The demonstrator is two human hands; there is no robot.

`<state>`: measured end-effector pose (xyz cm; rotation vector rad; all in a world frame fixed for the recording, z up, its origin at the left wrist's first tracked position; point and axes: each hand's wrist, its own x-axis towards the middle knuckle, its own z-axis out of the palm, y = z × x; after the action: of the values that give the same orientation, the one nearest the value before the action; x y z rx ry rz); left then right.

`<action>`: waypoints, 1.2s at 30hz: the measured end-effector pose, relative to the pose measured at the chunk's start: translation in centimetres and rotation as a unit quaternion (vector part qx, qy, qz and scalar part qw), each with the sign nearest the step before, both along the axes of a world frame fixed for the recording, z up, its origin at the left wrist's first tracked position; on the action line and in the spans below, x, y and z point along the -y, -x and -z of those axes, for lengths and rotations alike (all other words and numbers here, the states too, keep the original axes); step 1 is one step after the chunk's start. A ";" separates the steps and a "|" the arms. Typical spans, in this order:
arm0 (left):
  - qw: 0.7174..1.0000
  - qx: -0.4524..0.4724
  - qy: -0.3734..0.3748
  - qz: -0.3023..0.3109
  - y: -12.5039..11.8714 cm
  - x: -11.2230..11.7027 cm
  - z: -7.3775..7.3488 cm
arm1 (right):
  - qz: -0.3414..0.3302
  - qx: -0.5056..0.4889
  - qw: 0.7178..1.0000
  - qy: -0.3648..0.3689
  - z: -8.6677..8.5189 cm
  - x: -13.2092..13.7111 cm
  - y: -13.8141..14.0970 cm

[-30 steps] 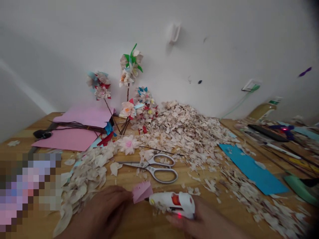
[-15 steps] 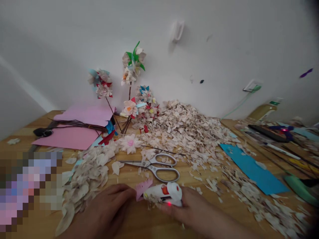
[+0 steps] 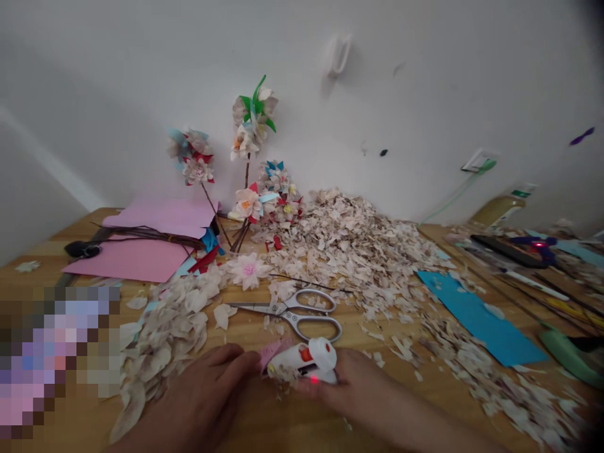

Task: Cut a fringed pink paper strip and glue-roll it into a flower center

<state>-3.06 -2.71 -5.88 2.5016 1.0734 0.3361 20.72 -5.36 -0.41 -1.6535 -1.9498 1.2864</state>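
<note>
My right hand (image 3: 352,385) is wrapped round a white glue gun (image 3: 296,357) with orange-red marks and a small red light. Its nozzle end points left and is crusted with petal scraps. Between the fingertips of my left hand (image 3: 224,374) is a strip of pink fringed paper (image 3: 272,353). The gun's front end lies against or just over this strip; I cannot tell whether they touch. Grey-handled scissors (image 3: 295,311) lie just beyond both hands, blades to the left. Behind them is a pale flower with a pink centre (image 3: 248,270).
Dry petals form a big heap (image 3: 349,233) by the wall and a smaller pile (image 3: 174,327) at left. Flower stems (image 3: 248,170) lean on the wall. Pink paper (image 3: 132,259) lies at left, a blue sheet (image 3: 481,321) at right. Another glue gun (image 3: 538,247) is far right.
The glue gun has shifted slightly left and tilted, closer over the pink paper strip. The strip's fringe looks flatter and more covered. My left hand has barely moved.
</note>
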 end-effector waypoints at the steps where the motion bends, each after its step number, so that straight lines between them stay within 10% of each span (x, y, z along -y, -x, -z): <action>1: 1.000 -0.005 -0.001 0.002 -0.1 0.0 -0.1 | 0.002 0.014 1.000 0.005 0.0 0.0 -0.1; 24: 0.999 -0.003 -0.045 0.017 -0.2 0.1 0.0 | 0.054 0.119 0.991 0.007 0.4 0.6 -3.8; 36: 1.000 -0.001 0.008 0.007 0.1 -0.1 0.0 | -0.035 -0.014 0.999 0.001 -0.3 -0.4 -0.8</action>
<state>-3.15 -2.57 -5.88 2.4938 1.0536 0.3200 21.52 -4.99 -0.12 -1.5722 -2.0076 1.3296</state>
